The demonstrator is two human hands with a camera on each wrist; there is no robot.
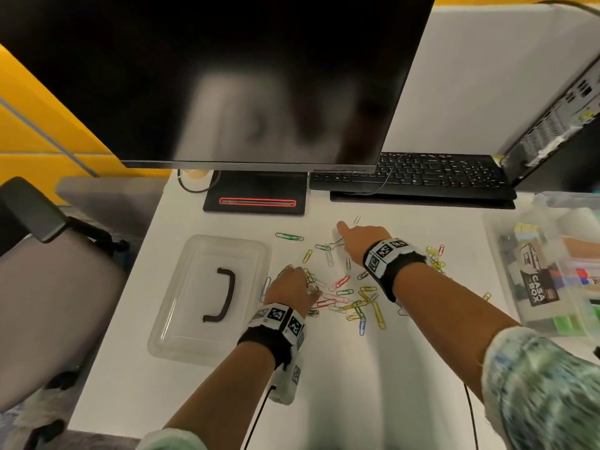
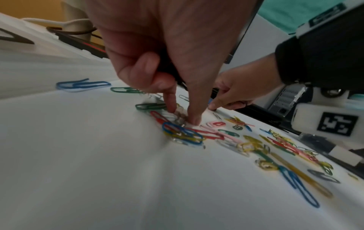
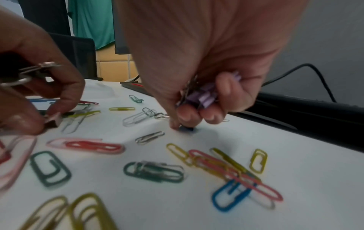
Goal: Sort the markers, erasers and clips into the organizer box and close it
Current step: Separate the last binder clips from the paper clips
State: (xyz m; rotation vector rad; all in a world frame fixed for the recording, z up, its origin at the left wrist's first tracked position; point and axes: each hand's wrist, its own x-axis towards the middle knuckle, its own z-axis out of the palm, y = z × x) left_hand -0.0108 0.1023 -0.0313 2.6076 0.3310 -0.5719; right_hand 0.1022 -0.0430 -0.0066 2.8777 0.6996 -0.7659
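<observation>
Several coloured paper clips [image 1: 344, 300] lie scattered on the white desk. My left hand [image 1: 289, 285] is down at the left side of the pile. In the right wrist view it pinches a small brownish binder clip [image 3: 52, 121] on the desk, with other metal-handled clips [image 3: 37, 67] tucked in its curled fingers. My right hand [image 1: 354, 238] reaches to the far side of the pile. It grips purple binder clips [image 3: 204, 97] in its curled fingers, and its fingertips [image 3: 175, 125] pinch a small dark blue clip [image 3: 187, 129] on the desk. The clear organizer box [image 1: 496, 251] stands open at the right.
The box's clear lid [image 1: 194, 254] with a black handle [image 1: 224, 293] lies on the desk to the left. Behind the clips are a monitor [image 1: 227, 76] on its base [image 1: 256, 193] and a keyboard [image 1: 412, 173]. A chair [image 1: 48, 254] stands left of the desk.
</observation>
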